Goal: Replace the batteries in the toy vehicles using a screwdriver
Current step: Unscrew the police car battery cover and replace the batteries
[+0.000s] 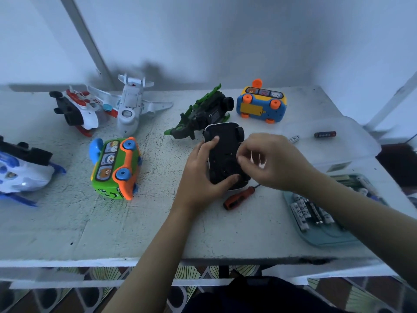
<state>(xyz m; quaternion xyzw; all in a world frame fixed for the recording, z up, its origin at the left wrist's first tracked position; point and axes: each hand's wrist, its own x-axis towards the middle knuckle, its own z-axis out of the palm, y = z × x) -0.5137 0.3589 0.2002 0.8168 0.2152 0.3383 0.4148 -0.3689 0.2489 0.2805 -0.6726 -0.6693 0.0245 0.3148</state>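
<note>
Toys (115, 168) number seven; left hand (198, 175) grips one black car (225, 143).

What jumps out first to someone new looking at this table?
The left hand grips an upturned black toy car at the centre of the table, with the right hand curled over its underside. A red-handled screwdriver lies just in front, and a bright green-and-orange bus lies to the left.
</note>
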